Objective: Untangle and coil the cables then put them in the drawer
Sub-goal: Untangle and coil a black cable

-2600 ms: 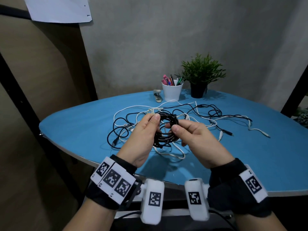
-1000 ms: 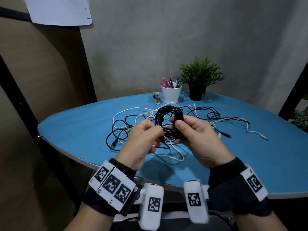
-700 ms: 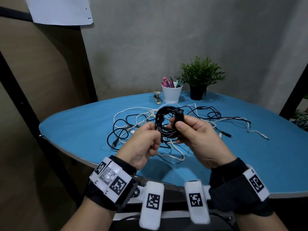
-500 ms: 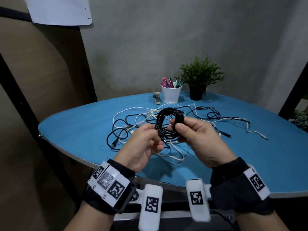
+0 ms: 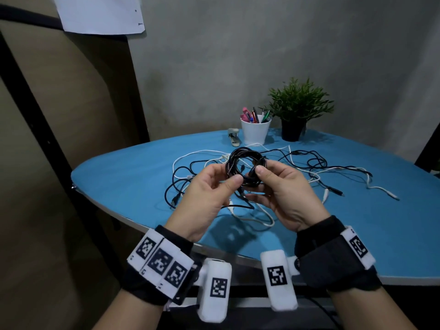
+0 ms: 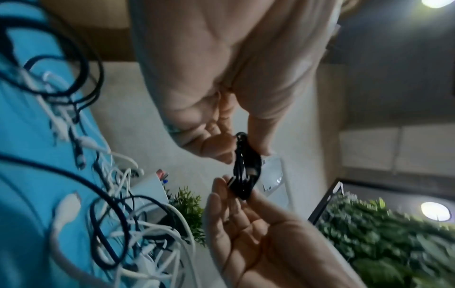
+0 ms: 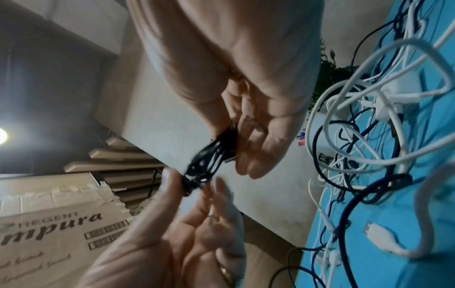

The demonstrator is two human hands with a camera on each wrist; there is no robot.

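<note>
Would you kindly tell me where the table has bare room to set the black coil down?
Bare blue table lies left of the tangled cables, and along the near right edge. The middle is crowded.

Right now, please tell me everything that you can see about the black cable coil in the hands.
The black cable coil is a thin, dark, rubbery-looking cord wound into several round loops. It is held above the blue table, upright and facing the head camera. The left hand pinches its left side and the right hand pinches its right side. A loose black end hangs below it. A metal plug tip shows in the right wrist view.
</note>
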